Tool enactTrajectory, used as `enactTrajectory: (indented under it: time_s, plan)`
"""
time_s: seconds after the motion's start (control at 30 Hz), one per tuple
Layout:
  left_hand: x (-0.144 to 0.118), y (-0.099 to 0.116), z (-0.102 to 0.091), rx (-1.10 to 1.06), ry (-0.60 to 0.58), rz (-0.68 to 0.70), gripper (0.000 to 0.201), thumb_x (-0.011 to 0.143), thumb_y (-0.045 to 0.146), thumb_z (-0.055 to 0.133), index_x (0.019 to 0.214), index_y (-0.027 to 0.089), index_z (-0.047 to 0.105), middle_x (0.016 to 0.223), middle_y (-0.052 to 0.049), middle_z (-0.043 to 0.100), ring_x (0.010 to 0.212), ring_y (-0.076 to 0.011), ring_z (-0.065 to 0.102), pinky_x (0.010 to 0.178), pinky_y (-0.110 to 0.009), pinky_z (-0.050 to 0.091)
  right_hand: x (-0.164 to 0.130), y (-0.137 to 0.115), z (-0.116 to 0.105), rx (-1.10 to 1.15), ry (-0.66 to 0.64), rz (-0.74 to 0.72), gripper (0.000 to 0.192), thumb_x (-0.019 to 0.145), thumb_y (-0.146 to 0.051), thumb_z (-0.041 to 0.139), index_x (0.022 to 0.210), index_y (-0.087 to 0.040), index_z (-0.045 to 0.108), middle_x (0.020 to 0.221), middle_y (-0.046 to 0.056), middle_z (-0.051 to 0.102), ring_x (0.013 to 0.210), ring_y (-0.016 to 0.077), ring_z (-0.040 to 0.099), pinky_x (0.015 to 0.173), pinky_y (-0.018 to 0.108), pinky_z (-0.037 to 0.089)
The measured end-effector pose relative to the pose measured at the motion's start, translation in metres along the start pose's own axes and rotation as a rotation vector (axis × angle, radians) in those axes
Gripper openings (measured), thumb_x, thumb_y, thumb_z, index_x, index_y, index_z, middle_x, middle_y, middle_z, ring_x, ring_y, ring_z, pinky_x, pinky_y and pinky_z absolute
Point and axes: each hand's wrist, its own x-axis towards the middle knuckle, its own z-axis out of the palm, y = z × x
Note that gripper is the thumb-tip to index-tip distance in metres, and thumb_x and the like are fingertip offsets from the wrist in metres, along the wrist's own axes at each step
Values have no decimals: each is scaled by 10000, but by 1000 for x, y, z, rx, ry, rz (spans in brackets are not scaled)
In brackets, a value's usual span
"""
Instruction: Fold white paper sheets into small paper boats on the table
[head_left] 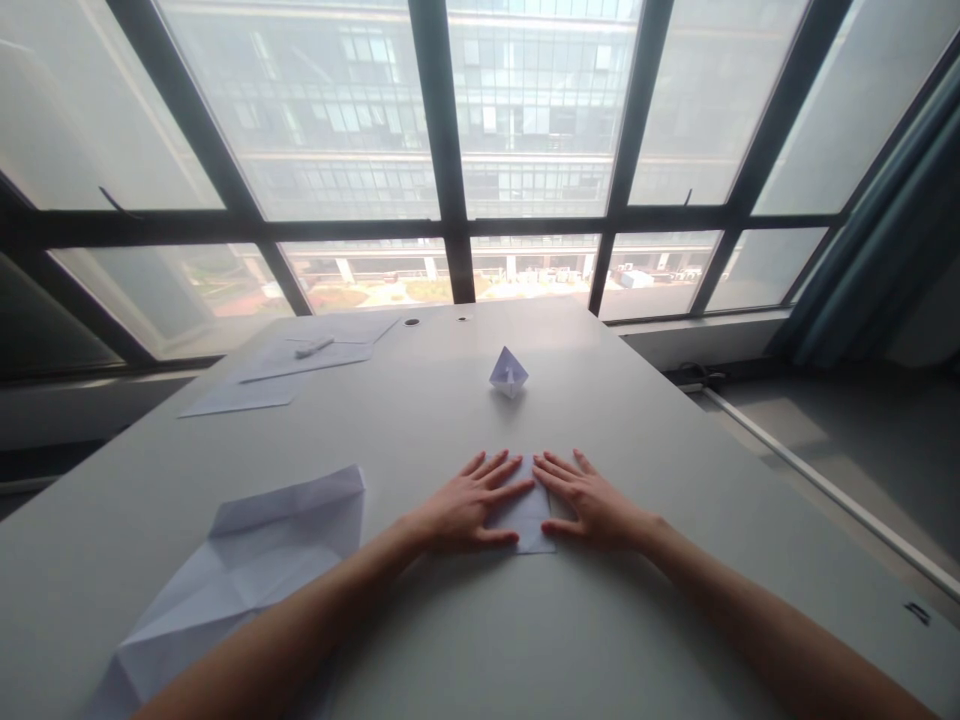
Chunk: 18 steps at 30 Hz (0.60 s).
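Step in hand, as judged: flattening the folded paper on the table, centre, near side. Left hand: palm down, fingers spread wide, covering the paper's left part. Right hand: likewise flat and spread, fingertips on its right edge. Neither grips anything. Folded paper shape stands just beyond, apart from both hands; creased sheet lies left, partly behind the left forearm. Next move, judged: calls for even pressure along the creases, edges kept aligned.
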Motion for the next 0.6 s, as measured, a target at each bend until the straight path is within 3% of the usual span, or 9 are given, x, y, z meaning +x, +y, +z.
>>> enactTrajectory:
  time_s: [0.4, 0.6]
  plan:
    - [0, 1, -2, 4, 5, -4, 775, 893, 700, 491, 1553, 383, 236, 1641, 1, 108, 1502, -329, 124, 1216, -506, 89, 2, 0, 4, -17, 31, 69, 714, 969, -555, 425, 1563, -205, 239, 1616, 79, 203, 1500, 255, 159, 1211, 537, 27]
    - [0, 3, -4, 3, -49, 16, 741, 929, 687, 431, 1560, 394, 176, 1642, 13, 59, 1507, -336, 39, 1204, -547, 21, 2, -1, 3, -22, 27, 59, 692, 974, -538, 422, 1563, -225, 240, 1619, 78, 194, 1501, 254, 152, 1207, 539, 25]
